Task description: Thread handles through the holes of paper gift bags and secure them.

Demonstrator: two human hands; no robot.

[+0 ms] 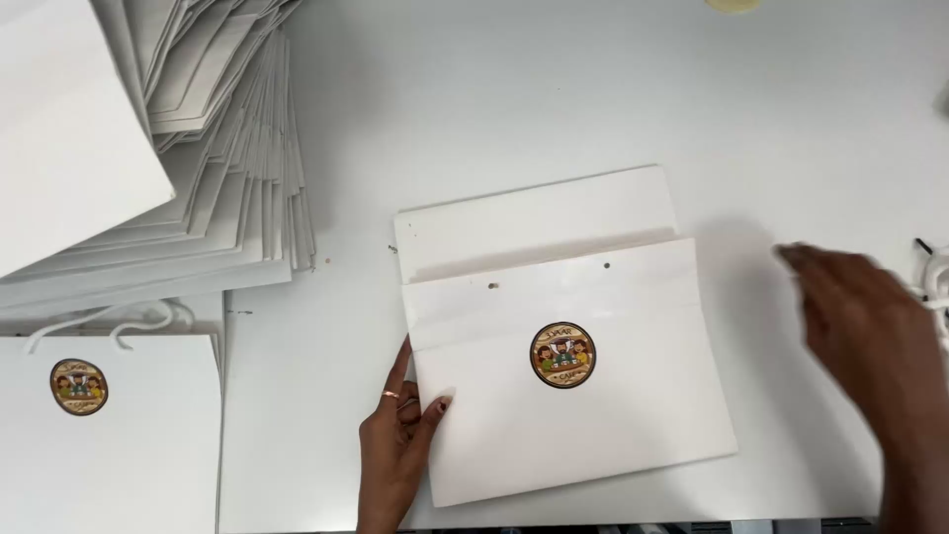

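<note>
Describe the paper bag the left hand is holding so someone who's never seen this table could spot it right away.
On the white table, look near the front edge at the middle, right of the fanned stack of flat bags. The flat white paper bag lies there, its left edge pinched by the left hand. Unlike the stickered bag at far left, it has no cord handles, only two empty punched holes above its round sticker.

Right hand [870,326] is motion-blurred; sticker [562,354] print too small.
</note>
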